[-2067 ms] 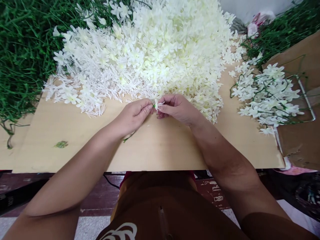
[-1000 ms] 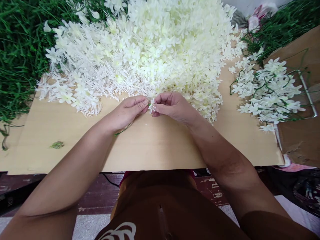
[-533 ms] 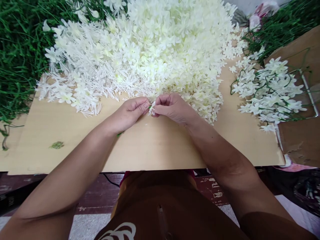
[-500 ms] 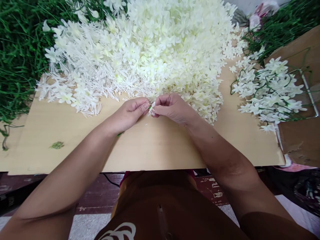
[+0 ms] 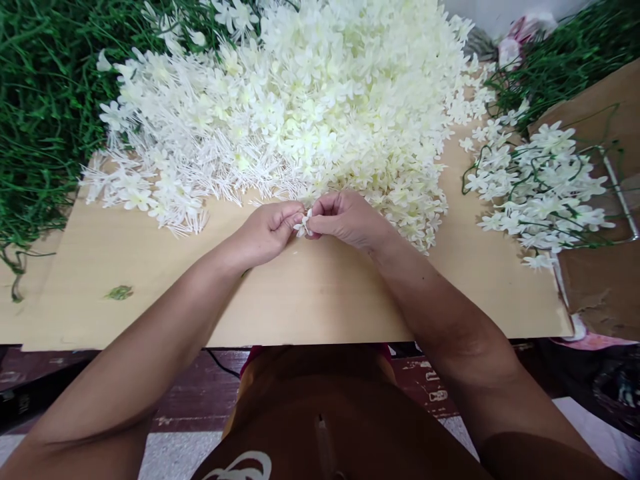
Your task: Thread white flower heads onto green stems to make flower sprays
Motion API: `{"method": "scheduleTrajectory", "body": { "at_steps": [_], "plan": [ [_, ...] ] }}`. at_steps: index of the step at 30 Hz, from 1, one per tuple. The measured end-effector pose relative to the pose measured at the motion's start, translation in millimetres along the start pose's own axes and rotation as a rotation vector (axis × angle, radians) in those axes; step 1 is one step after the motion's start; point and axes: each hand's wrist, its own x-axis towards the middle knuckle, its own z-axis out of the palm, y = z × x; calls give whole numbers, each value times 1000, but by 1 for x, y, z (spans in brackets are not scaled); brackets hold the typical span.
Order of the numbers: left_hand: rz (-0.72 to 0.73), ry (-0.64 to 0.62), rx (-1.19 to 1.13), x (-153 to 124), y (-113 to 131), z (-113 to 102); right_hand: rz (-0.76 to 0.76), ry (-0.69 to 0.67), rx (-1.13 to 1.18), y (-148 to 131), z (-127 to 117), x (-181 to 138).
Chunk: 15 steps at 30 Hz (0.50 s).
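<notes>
Over the front of the tabletop my two hands meet at a small white artificial flower (image 5: pixel 303 225). My right hand (image 5: pixel 345 217) pinches it between thumb and fingers. Closed just to its left, my left hand (image 5: pixel 273 230) grips a thin green plastic stem, mostly hidden by the fingers; a dark green end (image 5: pixel 245 272) peeks out below the wrist. Right behind the hands spreads a big heap of loose white flowers (image 5: pixel 345 100), with thin white stamens (image 5: pixel 225 167) mixed in at its left.
Green plastic stems (image 5: pixel 40 120) are piled at the left, and more (image 5: pixel 590 60) at the back right. White flowers on green stems (image 5: pixel 550 187) lie at the right beside brown cardboard (image 5: pixel 600 287) and a metal rod (image 5: pixel 620 193). A green scrap (image 5: pixel 120 292) rests on the tabletop (image 5: pixel 320 300).
The flower between my hands now shows its open petals, and the green bit at my left fingertips is covered. My hands have shifted only slightly; the view has moved a little.
</notes>
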Motion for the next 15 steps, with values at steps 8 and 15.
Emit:
{"method": "scheduleTrajectory", "body": {
  "at_steps": [8, 15],
  "plan": [
    [-177, 36, -129, -3, 8, -8, -8, 26, 106, -2, 0, -4],
    [51, 302, -489, -8, -10, -42, -111, 110, 341, -13, -26, -9]
  ]
}}
